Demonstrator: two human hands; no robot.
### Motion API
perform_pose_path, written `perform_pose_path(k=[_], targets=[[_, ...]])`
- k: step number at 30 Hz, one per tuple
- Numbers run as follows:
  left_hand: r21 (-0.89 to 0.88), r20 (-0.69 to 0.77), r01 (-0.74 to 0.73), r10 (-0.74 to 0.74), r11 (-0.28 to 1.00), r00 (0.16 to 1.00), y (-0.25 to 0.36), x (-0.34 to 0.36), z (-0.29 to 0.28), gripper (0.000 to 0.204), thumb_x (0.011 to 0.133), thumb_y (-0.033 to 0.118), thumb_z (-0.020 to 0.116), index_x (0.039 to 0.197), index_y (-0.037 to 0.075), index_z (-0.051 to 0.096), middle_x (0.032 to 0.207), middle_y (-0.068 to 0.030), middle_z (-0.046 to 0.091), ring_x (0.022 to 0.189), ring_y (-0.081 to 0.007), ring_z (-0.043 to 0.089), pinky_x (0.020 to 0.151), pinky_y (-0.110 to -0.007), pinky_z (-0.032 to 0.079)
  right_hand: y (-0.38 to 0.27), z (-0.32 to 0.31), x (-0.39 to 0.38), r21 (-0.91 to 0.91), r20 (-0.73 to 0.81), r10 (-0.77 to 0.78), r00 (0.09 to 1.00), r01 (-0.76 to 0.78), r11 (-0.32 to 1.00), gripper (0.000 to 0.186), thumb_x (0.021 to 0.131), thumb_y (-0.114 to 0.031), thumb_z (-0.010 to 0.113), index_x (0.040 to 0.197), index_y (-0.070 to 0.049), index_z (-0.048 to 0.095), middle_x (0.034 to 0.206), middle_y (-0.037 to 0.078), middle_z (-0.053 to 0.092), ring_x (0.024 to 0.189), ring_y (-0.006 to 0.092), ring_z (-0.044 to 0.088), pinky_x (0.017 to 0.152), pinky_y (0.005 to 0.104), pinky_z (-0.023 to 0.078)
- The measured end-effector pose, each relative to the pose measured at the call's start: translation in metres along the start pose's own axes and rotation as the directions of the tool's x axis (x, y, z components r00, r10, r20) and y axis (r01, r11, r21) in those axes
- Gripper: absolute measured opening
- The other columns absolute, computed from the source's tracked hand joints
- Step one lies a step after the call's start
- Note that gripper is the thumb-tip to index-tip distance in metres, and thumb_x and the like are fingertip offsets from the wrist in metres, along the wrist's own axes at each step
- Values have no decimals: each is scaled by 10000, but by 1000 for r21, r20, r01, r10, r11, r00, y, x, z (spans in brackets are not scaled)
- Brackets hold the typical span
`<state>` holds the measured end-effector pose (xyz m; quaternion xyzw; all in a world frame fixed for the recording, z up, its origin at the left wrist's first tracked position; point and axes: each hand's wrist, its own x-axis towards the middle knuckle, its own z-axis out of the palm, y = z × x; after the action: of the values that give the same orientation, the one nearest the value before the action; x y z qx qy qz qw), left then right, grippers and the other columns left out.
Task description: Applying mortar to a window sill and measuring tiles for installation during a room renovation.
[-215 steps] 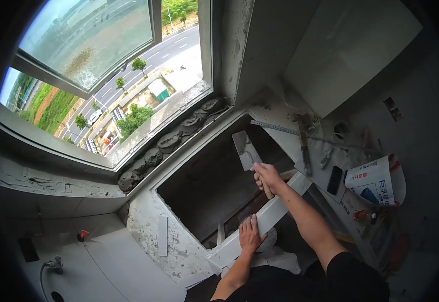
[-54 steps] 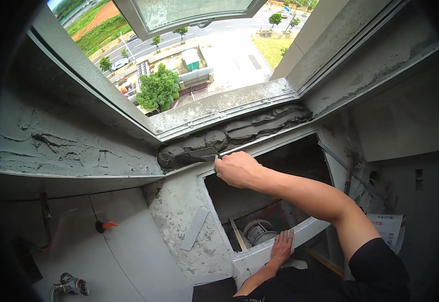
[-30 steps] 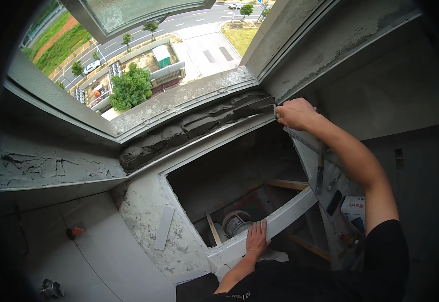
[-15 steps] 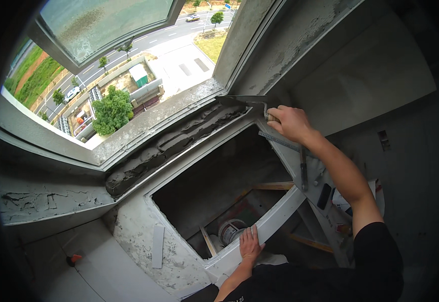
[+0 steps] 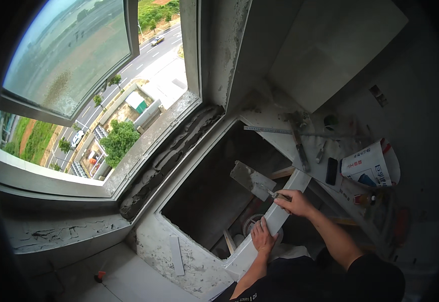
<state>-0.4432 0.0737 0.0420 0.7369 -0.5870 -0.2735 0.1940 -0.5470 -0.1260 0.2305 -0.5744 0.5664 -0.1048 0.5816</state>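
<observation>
Through the head camera, I saw the right hand [image 5: 295, 203] gripping the trowel [image 5: 251, 179], blade over the dark opening [image 5: 202, 189]; the left hand [image 5: 263, 237] lay flat, fingers extended, on the white rail [image 5: 237, 259]. Red and blue characters marked the white bag [image 5: 363, 166].

Black phone [image 5: 331, 171] beside white printed bag [image 5: 363, 167], open window pane [image 5: 86, 53], leafy tree [image 5: 121, 143].

Trowel [image 5: 252, 180] and bucket [image 5: 250, 222] partly covered
The right hand [image 5: 292, 202] hides most of the trowel's grip; left hand [image 5: 263, 238] and ledge [image 5: 280, 216] mask the bucket; the top edge crops the window sash [image 5: 71, 60].
</observation>
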Motion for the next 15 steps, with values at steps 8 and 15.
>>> perform_pose_path(k=[8, 15], targets=[[126, -8, -30, 31, 992, 999, 21, 0, 11, 1279, 672, 487, 1030, 1701, 59, 401, 1556, -170, 569, 1465, -349, 532, 1252, -487, 384, 174, -38, -181, 406, -194, 95, 977, -8, 914, 281, 1154, -278, 689, 989, -53, 658, 683, -25, 580, 522, 49, 510, 481, 257, 394], [380, -109, -74, 124, 922, 986, 9, -19, 52, 1173, 742, 501, 919, 1689, 28, 414, 1482, -223, 611, 1350, -459, 588, 1117, -570, 462, 421, 22, -353, 617, -525, 482, 702, -75, 783, 459, 1145, -474, 693, 909, -82, 651, 566, -18, 519, 440, 86, 503, 427, 322, 367]])
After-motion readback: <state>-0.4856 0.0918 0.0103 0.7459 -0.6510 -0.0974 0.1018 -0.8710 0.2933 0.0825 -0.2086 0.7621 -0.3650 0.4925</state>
